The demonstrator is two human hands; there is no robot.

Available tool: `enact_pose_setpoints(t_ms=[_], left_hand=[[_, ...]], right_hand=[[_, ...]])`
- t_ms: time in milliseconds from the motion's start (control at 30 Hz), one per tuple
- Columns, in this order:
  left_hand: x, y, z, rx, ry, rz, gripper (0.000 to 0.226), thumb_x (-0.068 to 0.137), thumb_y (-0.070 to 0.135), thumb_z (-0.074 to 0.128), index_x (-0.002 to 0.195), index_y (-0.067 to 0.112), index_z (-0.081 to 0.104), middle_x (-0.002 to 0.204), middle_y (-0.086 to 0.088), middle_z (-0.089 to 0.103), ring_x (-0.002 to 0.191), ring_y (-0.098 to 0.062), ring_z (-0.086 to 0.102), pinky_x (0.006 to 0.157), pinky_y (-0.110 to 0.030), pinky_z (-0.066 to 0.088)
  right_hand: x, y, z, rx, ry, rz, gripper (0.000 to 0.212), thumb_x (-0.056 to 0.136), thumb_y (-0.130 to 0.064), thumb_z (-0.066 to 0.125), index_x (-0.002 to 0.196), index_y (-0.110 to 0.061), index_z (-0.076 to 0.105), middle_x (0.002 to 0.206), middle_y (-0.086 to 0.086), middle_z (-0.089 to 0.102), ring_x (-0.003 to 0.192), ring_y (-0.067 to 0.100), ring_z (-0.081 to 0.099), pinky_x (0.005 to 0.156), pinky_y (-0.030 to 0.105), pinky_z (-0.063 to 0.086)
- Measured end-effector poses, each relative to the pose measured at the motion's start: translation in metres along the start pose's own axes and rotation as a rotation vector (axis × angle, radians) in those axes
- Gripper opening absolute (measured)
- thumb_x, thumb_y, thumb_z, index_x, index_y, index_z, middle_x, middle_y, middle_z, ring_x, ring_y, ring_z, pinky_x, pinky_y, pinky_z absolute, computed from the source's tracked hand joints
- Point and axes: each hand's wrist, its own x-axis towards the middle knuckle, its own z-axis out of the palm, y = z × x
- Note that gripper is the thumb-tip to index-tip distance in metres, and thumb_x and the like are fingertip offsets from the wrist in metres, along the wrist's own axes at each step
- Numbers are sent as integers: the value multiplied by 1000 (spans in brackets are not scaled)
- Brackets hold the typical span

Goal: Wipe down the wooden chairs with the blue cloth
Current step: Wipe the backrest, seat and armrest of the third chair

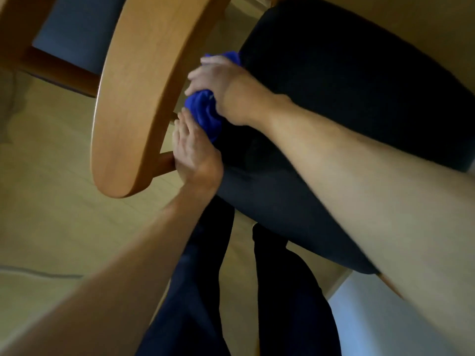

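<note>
Both hands meet at the back edge of a dark upholstered seat cushion (pixel 347 86), seen from directly above. Nearest the camera, the person's legs in dark navy trousers (pixel 195 291) stand on a pale wood-grain floor (pixel 51 214), with a white panel (pixel 385 325) at the near right corner. Bare forearms reach away from the camera. Just beyond, the left hand (pixel 191 150) lies with fingers fairly straight and close together, fingertips touching the near end of a crumpled bright blue cloth (pixel 205 116) and the hand's side against a slim wooden spindle (pixel 164 163) of the chair. Farther on, the right hand (pixel 218 78) curls over the bunched cloth and grips it, pressing it into the gap between the cushion and the curved light-brown wooden backrest rail (pixel 144 93); a fold of the cloth shows past the knuckles on the far side. The rail sweeps from the near left up to the far centre. Beyond it, at the far left, stands a second wooden chair frame (pixel 51 68) with a grey-blue seat pad (pixel 77 32). Motion blur softens the finer detail of the fingers
</note>
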Motion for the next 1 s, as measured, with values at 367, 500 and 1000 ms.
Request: enact_pose_setpoints(t_ms=[367,500,1000], left_hand=[[-107,57,12,-9,-172,488,62,77,6,62,138,6,49,143,-11,49,121,-31,50,95,-42,41],[-105,57,9,-85,-248,560,66,87,-2,48,149,3,27,156,-14,28,146,-29,20,119,-38,17],[-105,61,25,141,-97,415,63,85,11,20,146,-1,33,150,-18,39,138,-24,39,113,-30,30]], right_hand=[[-176,69,-10,70,51,159,62,61,21,48,112,-3,72,126,8,65,135,28,42,116,32,29],[-174,68,-20,38,43,207,63,66,20,50,118,-10,71,131,1,63,138,18,39,118,32,27],[-169,61,4,199,181,116,53,58,12,49,106,5,72,121,19,65,132,37,44,115,24,24]])
